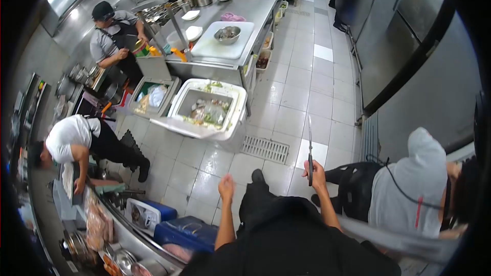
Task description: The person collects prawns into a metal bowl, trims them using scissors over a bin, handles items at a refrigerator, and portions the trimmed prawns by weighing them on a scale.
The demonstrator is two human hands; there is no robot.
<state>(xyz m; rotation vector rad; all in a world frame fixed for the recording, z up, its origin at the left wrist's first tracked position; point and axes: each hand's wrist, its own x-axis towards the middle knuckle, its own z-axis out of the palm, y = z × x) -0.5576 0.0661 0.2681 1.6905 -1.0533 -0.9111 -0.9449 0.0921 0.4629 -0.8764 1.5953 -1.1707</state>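
A knife (310, 148) with a black handle and a long thin blade is held in my right hand (317, 175), its blade pointing up and away from me. The fingers are wrapped round the handle. My left hand (226, 186) hangs over the tiled floor, fingers curled in, with nothing visible in it. Beyond that hand stands a white bin (238, 101), its lid tilted off to the near side. Food scraps (209, 111) and clear plastic lie inside it.
A steel counter (212, 0) carries a white cutting board (245, 31) and a metal bowl (227, 35). People work at left, and a person in grey (409, 189) bends close on my right. Blue coolers (184, 232) sit at lower left. A drain grate (265, 149) crosses the floor.
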